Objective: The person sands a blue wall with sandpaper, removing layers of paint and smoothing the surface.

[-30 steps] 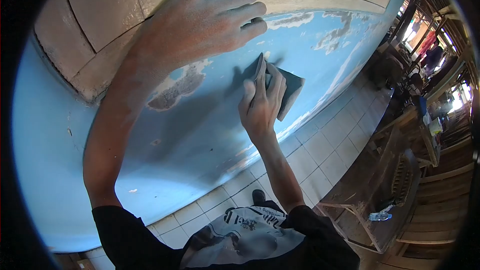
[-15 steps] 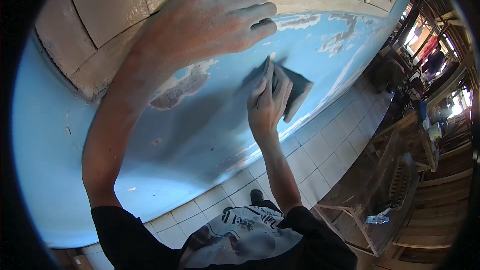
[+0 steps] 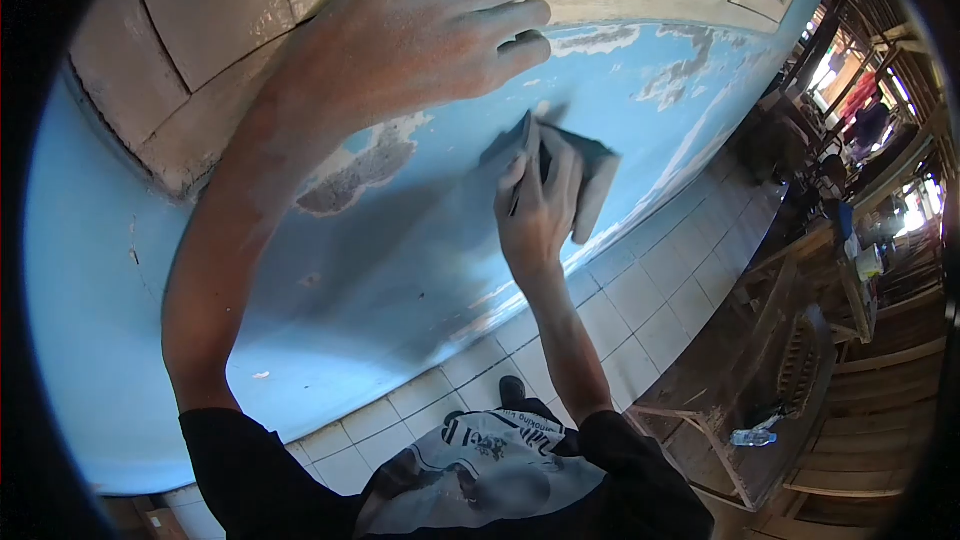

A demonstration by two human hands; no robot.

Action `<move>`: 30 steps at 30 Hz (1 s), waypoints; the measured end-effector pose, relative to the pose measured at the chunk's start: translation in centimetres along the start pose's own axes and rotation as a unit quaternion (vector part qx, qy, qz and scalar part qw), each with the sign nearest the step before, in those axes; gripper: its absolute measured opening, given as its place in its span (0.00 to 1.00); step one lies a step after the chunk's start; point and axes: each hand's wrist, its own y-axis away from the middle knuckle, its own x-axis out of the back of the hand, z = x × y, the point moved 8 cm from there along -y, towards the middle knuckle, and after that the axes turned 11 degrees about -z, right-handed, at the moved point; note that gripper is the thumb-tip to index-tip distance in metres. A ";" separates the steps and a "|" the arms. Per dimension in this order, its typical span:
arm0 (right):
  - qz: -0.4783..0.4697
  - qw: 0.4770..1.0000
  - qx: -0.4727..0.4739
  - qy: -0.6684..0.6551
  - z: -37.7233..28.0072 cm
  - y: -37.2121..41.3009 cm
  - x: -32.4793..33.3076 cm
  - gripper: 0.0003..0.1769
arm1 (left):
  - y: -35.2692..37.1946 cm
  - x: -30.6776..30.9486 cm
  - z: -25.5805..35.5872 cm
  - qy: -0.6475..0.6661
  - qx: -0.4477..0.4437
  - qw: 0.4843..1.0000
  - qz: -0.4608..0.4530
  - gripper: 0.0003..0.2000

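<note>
Your sandpaper [image 3: 597, 195] has shifted slightly toward your left hand [image 3: 430, 35] since the previous frame. Folded and grey, it lies against the blue wall [image 3: 390, 275], your right hand [image 3: 540, 205] curled closed around it. Your left hand rests higher, fingers extended and slightly apart, along the cream frame [image 3: 620, 0]; I cannot tell what its palm covers. Just below that hand is a bare grey patch [image 3: 365, 175]; pale floor tiles [image 3: 630, 340] lie beneath your right.
</note>
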 end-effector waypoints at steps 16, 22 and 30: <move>-0.009 1.000 -0.010 0.010 -0.3 -0.4 0.7 0.17 | 0.0 0.0 0.0 0.002 -0.004 0.999 0.036 0.02; -0.004 1.000 -0.008 -0.029 -0.7 0.5 -0.4 0.18 | -0.1 0.4 -0.2 0.007 -0.002 0.999 0.040 0.02; 0.000 0.999 -0.041 -0.011 0.1 -0.1 -0.5 0.20 | 0.1 -0.2 -0.1 0.030 -0.001 0.998 0.049 0.02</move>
